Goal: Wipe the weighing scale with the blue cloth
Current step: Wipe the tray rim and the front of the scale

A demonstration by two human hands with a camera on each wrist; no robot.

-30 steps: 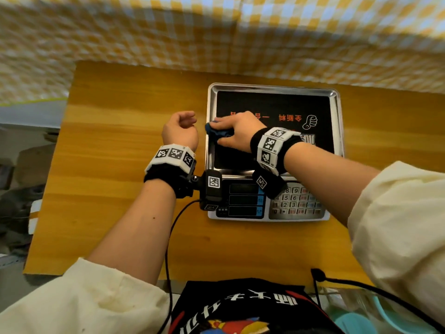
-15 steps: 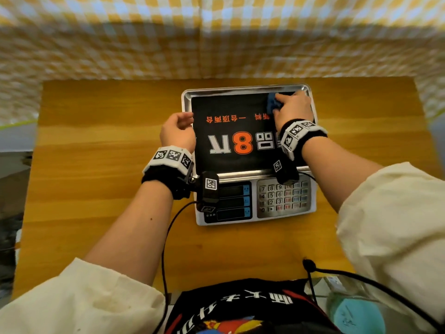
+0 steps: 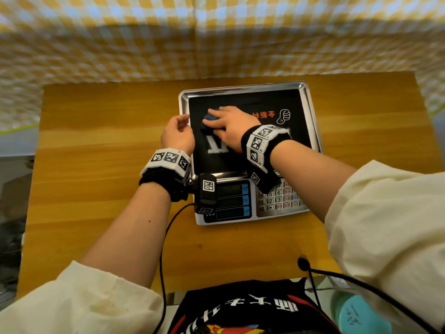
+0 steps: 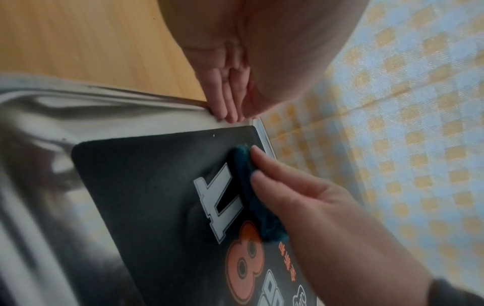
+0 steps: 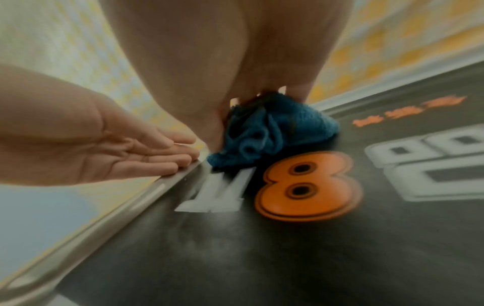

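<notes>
My right hand [image 3: 232, 126] lies over the blue cloth [image 3: 209, 121] and presses it down on the black mat [image 3: 298, 104] of the weighing scale [image 3: 284, 201]. The cloth is bunched into a small wad at the left part of the mat, just above the white printed sign and close to the left rim of the steel tray [image 3: 184, 102]. My fingers [image 4: 269, 163] lie almost straight over the top of the wad, and from the right wrist view the thumb seems to tuck in at its side, so I hold it more by pressing than by squeezing.

My left hand [image 3: 177, 135] holds nothing. Its fingers [image 5: 180, 157] are straight and close together, with the tips resting on the tray's left rim, steadying it.

The cloth looks like soft towelling, light and limp. I judge it will fold and roll under my palm if I push too fast, so it wants flat, even pressure from the fingers with the wad kept under them. Gripping a loose corner would only let it trail.

The scale is the stiff, heavier thing here. The tray is smooth metal and probably sits loose on the body, so it may tip or slide if I lean on one edge. The rim where my left fingertips rest seems the sensible place to brace it. The mat looks thin and could creep under the rubbing, so I would keep the strokes moderate and stay off the keypad [image 3: 279, 198] at the front
</notes>
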